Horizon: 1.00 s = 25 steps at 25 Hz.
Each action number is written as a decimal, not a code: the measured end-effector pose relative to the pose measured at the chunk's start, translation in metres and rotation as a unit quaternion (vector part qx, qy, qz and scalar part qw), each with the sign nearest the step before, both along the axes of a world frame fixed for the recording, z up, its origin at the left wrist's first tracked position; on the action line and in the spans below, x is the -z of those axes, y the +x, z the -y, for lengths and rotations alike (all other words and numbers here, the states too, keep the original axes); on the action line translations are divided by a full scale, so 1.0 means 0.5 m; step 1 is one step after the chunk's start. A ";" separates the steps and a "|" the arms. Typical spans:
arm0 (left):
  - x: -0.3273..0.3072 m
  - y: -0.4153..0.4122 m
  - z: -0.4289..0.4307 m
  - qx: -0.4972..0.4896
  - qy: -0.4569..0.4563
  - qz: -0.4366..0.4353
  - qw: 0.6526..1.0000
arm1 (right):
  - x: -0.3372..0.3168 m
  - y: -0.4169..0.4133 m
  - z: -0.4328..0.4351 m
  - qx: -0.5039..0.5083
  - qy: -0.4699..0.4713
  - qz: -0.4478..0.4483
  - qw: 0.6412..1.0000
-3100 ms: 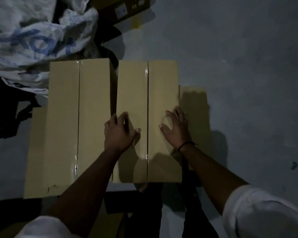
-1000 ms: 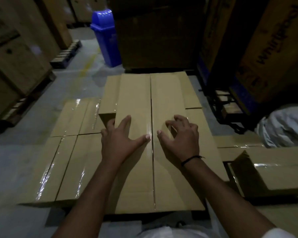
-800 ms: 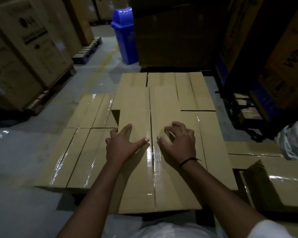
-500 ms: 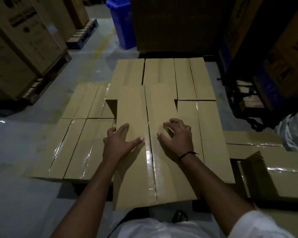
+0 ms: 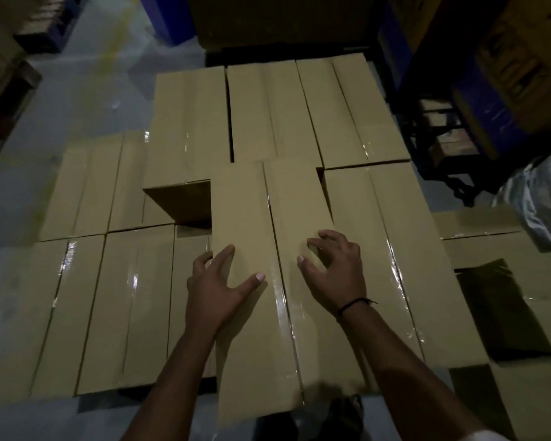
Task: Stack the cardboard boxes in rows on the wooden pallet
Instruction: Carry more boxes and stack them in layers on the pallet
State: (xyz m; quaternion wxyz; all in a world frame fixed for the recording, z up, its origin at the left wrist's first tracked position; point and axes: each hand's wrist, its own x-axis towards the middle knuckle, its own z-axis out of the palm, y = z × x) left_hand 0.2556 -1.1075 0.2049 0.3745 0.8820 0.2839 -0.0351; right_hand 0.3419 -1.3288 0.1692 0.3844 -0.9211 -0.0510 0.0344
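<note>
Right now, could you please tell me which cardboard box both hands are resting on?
The middle box, with the left hand and right hand on its top; it alone sits askew, its near end sticking out.

no text can be read.

Taped cardboard boxes (image 5: 134, 307) lie in rows over the grey floor (image 5: 86, 100).
</note>
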 end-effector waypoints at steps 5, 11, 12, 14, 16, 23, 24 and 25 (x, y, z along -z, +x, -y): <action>0.110 0.041 -0.013 0.009 -0.021 -0.009 1.000 | 0.089 0.035 -0.007 0.008 -0.007 -0.004 1.000; 0.158 0.031 0.007 0.051 -0.043 -0.057 0.996 | 0.127 0.007 0.011 0.005 -0.047 -0.029 0.998; 0.161 0.037 0.008 0.053 -0.045 -0.058 0.996 | 0.124 0.009 0.012 0.001 -0.059 -0.035 0.998; 0.167 0.046 0.009 0.059 -0.040 -0.060 0.996 | 0.117 0.024 0.012 -0.024 -0.104 -0.055 0.993; 0.172 0.046 0.011 0.064 -0.035 -0.067 0.995 | 0.109 0.037 0.008 -0.046 -0.158 -0.075 0.984; 0.155 -0.008 0.057 0.115 -0.028 -0.118 0.986 | 0.112 -0.018 0.034 -0.083 -0.248 -0.107 0.959; 0.150 -0.016 0.061 0.119 -0.025 -0.125 0.985 | 0.114 -0.037 0.043 -0.093 -0.256 -0.109 0.956; 0.146 -0.024 0.065 0.126 -0.022 -0.134 0.983 | 0.115 -0.057 0.053 -0.104 -0.263 -0.109 0.953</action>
